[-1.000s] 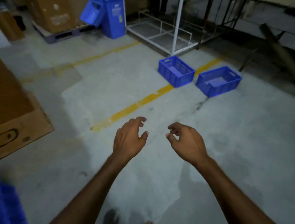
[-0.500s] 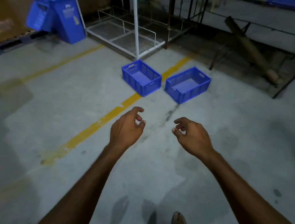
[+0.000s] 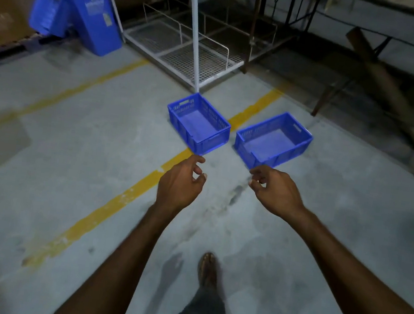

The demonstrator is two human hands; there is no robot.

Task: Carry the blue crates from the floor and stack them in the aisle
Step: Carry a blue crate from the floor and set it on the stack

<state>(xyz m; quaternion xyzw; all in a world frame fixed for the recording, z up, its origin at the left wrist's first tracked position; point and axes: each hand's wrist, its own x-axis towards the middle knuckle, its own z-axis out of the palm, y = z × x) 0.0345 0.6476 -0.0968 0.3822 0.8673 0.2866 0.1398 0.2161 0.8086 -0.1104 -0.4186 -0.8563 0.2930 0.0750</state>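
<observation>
Left hand (image 3: 179, 182) and right hand (image 3: 277, 190) are both loosely curled, gripping nothing. Two blue crates are on the floor just ahead: left crate (image 3: 213, 139) over a yellow line (image 3: 114, 205), right crate (image 3: 283, 154) beside it. One blue bin (image 3: 95, 16) sits back left.

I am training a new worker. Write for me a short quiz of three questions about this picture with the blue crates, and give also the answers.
1. How do the left crate and the right crate lie?
A) one stacked on the other
B) side by side on the floor, with a gap between them
C) on a shelf
2. True or false: the left hand grips the left crate.
3. Fill in the missing word: the right hand holds ____.

Key: 1 B; 2 false; 3 nothing
</observation>
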